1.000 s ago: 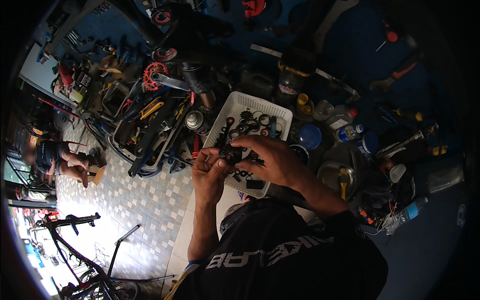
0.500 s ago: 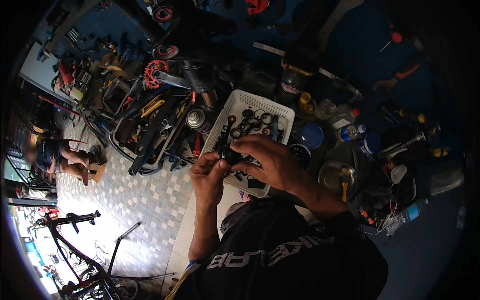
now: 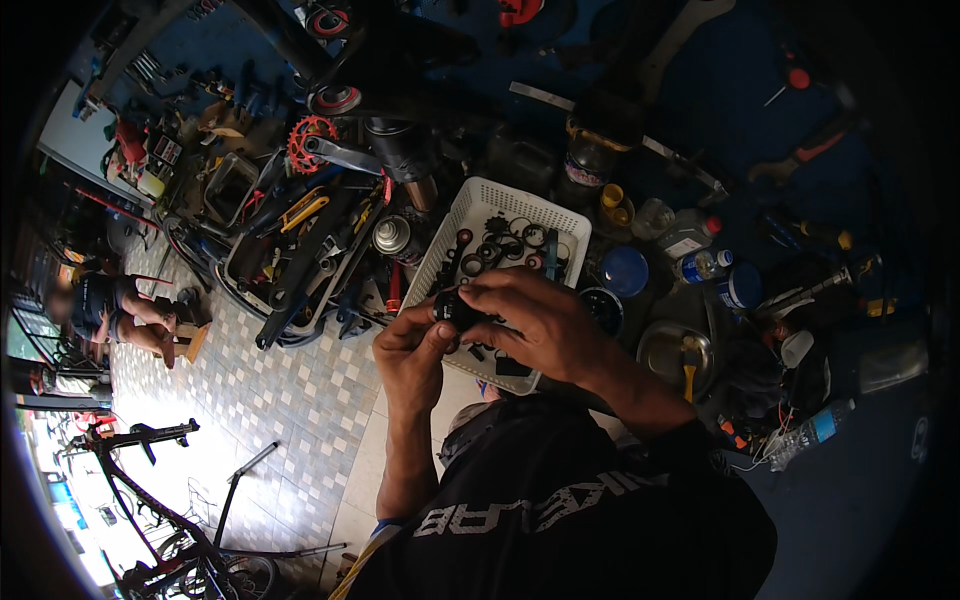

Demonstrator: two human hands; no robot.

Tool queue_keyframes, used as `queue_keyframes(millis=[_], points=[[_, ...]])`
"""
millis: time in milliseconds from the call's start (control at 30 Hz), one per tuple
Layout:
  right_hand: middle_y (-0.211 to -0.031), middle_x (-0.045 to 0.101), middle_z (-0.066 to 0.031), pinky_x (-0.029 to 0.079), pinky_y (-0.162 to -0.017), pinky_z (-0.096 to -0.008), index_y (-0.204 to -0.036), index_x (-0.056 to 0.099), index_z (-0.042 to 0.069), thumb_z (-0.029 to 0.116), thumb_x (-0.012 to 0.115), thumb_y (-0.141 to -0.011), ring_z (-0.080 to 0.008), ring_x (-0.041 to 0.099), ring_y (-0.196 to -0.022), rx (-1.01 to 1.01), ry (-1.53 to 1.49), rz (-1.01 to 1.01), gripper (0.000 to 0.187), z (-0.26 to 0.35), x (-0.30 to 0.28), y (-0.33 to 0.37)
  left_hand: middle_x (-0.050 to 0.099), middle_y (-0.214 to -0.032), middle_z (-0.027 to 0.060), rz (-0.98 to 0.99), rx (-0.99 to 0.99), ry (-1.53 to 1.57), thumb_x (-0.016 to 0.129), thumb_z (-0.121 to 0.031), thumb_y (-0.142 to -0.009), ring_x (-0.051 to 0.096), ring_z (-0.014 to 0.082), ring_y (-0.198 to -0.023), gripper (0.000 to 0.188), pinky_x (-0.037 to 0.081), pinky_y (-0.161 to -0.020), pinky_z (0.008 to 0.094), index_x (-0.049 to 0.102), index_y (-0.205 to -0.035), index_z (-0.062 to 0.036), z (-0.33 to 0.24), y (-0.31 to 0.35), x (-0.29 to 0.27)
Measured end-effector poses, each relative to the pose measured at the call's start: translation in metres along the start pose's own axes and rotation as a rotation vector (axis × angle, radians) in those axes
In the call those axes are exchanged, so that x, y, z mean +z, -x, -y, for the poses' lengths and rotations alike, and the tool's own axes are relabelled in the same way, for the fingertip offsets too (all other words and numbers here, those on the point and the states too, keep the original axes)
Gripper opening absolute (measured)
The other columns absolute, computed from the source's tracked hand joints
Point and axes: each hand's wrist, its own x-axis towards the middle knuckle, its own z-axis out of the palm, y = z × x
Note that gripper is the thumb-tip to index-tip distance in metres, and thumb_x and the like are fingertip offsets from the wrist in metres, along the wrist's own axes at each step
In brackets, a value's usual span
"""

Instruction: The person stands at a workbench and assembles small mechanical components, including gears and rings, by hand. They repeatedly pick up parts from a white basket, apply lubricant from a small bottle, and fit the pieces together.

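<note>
Between my two hands is a small black cylindrical part (image 3: 455,309), held over a white perforated plastic basket (image 3: 455,207). The thumb and fingers of my left hand (image 3: 410,348) pinch it from the left. My right hand (image 3: 530,318) grips it from the right, thumb and forefinger closed around it. Fingers cover much of the part, so its exact kind does not show. Black rings (image 3: 510,245) and other small dark parts lie in the basket below.
Left of the basket stand a spray can (image 3: 392,235) and a tool-filled tray (image 3: 290,250). To the right are a blue-lidded tub (image 3: 624,271), bottles (image 3: 690,238) and a metal bowl holding a yellow-handled brush (image 3: 690,375). A person (image 3: 120,315) sits far left, above a bicycle frame (image 3: 150,510).
The view has shifted very slightly. My left hand has moved a little to the left, and the black part sits turned slightly between my fingers. Both hands keep their hold.
</note>
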Motion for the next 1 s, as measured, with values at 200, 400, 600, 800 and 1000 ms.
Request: queue_keyframes(millis=[200,400,600,800,1000], points=[[-0.114,0.065,-0.0059,0.06,-0.078,-0.0305,-0.123,0.066,0.005,0.022,0.082,-0.079,-0.0204,0.069,-0.095,0.0,-0.04,-0.039,0.05,0.005,0.0,-0.001,0.073,-0.103,0.0102,0.01,0.013,-0.003,0.078,-0.008,-0.089,0.062,0.0096,-0.076,0.019,0.05,-0.066,0.0242,0.07,-0.102,0.003,-0.004,0.0,0.0],[-0.114,0.067,-0.0067,0.06,-0.08,-0.0312,-0.123,0.067,0.005,0.022,0.083,-0.078,-0.021,0.07,-0.097,-0.074,-0.046,-0.07,0.051,0.003,0.0,0.001,0.073,-0.1,0.0089,0.014,0.025,0.02,0.078,-0.008,-0.089,0.062,0.0094,-0.076,0.02,0.05,-0.067,0.0241,0.069,-0.102,0.0029,-0.007,0.002,0.004],[-0.113,0.068,-0.0084,0.06,-0.08,-0.0315,-0.123,0.068,0.004,0.02,0.083,-0.077,-0.0218,0.07,-0.096,-0.125,-0.012,-0.078,0.051,0.003,-0.002,0.0,0.073,-0.095,0.0079,0.025,0.01,-0.058,0.076,-0.008,-0.091,0.063,0.0097,-0.076,0.019,0.051,-0.068,0.0244,0.068,-0.103,0.0044,-0.014,0.002,0.005],[-0.114,0.069,-0.0107,0.058,-0.081,-0.0346,-0.128,0.064,0.003,0.02,0.085,-0.075,-0.0244,0.07,-0.095,-0.183,0.005,-0.162,0.059,0.002,-0.001,-0.01,0.071,-0.101,0.011,0.083,-0.101,0.272,0.068,-0.01,-0.096,0.067,0.0156,-0.09,0.019,0.056,-0.075,0.0298,0.064,-0.109,0.0044,-0.021,-0.009,0.016],[-0.116,0.068,-0.0096,0.057,-0.085,-0.0353,-0.13,0.064,0.008,0.02,0.089,-0.073,-0.0229,0.068,-0.102,-0.016,-0.129,-0.13,0.063,0.005,-0.018,-0.017,0.069,-0.107,0.0132,0.087,-0.164,0.381,0.065,-0.009,-0.097,0.068,0.0181,-0.097,0.017,0.059,-0.075,0.0297,0.063,-0.109,0.0035,-0.031,-0.01,0.029]])
